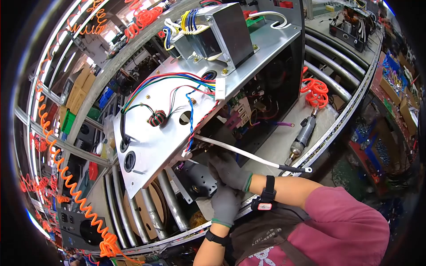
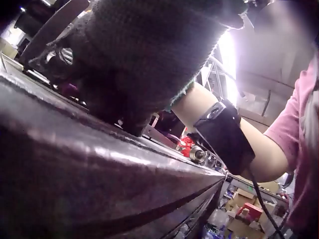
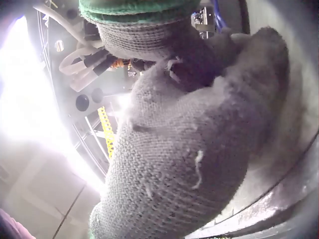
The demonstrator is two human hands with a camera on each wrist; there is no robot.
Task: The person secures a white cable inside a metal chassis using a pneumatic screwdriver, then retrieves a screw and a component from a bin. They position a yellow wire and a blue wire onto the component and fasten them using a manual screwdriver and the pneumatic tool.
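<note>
Around me, a bright orange coiled hose point(image 1: 66, 173) dangles past brown cardboard boxes point(image 1: 80, 91) and a green plastic bin point(image 1: 67, 122). Shiny cylindrical steel rollers point(image 1: 154, 213) lie beside a black panel with a round opening point(image 1: 69, 235). Nearer me, a silver cylindrical power tool point(image 1: 304, 135) lies joined to a red-orange coiled hose point(image 1: 317, 88); farther off I see a black-framed unit with white wires point(image 1: 350, 31).

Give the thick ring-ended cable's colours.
The cable is white, black near its ring; clearest in head view.
</note>
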